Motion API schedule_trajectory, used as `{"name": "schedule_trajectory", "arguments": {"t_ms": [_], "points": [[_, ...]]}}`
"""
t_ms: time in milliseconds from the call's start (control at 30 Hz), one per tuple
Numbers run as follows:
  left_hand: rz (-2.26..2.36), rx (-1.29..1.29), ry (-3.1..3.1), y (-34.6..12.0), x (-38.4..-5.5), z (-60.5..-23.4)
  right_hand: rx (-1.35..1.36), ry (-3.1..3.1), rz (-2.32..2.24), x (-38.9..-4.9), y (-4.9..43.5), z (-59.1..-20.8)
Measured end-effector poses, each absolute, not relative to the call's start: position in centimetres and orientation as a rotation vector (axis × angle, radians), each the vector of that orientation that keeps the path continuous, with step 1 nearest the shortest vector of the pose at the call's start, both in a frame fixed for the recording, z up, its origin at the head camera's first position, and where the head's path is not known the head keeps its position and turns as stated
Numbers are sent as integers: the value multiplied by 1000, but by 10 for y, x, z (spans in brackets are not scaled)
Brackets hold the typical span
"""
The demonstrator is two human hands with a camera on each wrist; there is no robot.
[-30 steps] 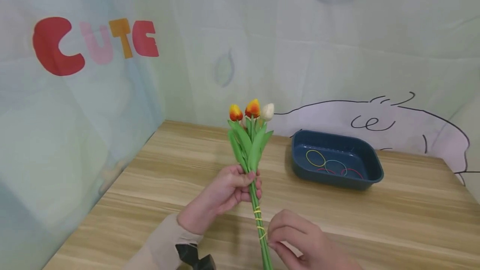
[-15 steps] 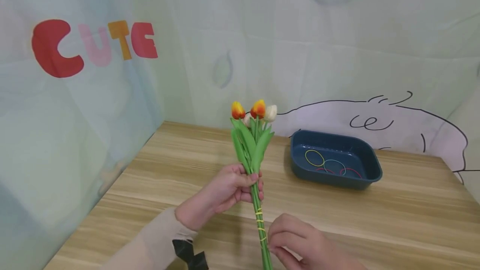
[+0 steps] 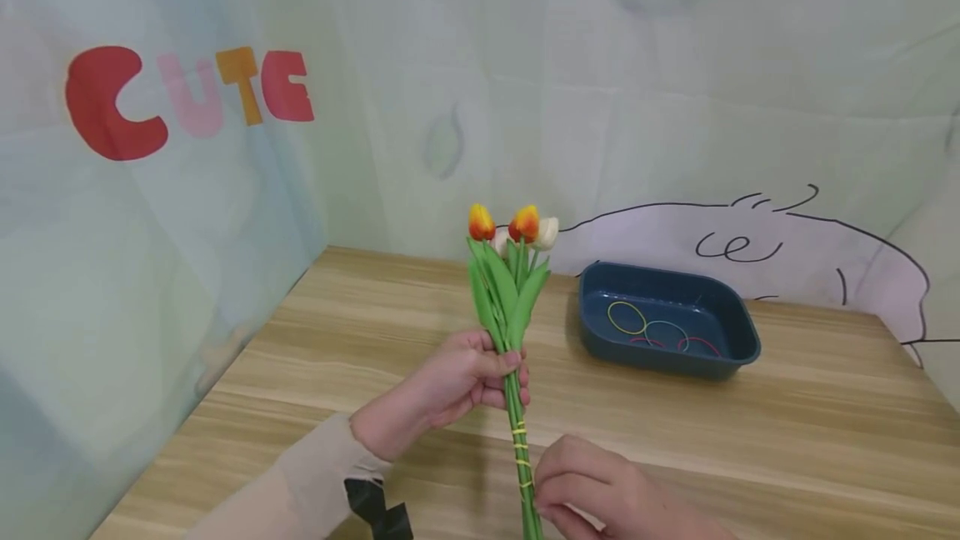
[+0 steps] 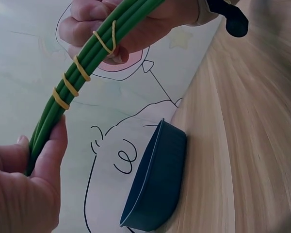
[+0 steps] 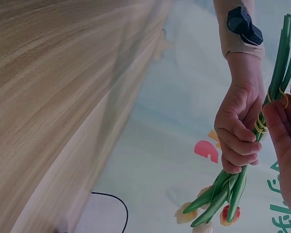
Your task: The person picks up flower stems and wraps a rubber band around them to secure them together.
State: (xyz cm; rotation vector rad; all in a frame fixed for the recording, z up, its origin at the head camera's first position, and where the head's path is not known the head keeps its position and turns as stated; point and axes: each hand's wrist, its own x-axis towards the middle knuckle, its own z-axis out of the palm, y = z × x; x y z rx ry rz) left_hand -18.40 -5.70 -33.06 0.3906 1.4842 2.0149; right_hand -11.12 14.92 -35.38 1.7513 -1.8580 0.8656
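Note:
A bunch of artificial tulips (image 3: 510, 298), with orange-yellow and white heads, is held upright at a slant above the table. My left hand (image 3: 476, 377) grips the stems just below the leaves, thumb across the front. Lower down, a yellow rubber band (image 4: 69, 85) winds several times around the green stems. My right hand (image 3: 600, 486) is beside the stems under these turns, fingers bent. In the right wrist view, a loop of the band stretches off the stems to the right hand's fingertips (image 5: 271, 114), which pinch it. The stem ends run out of the head view.
A dark blue tray (image 3: 667, 361) stands at the back right of the wood-grain table (image 3: 360, 298). Several loose rubber bands (image 3: 626, 317) in yellow, blue and red lie in it. Printed cloth (image 3: 420, 90) hangs behind and to the left.
The tulip heads have shifted slightly right in the head view, and the right hand sits a little lower along the stems. Both hands keep their holds; the tray has not moved on the table.

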Motion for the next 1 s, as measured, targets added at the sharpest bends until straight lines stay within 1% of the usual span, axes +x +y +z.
{"name": "schedule_trajectory", "arguments": {"t_ms": [1000], "points": [[2010, 379, 1651, -55, -188, -333, 1745, -1934, 836, -112, 152, -361]]}}
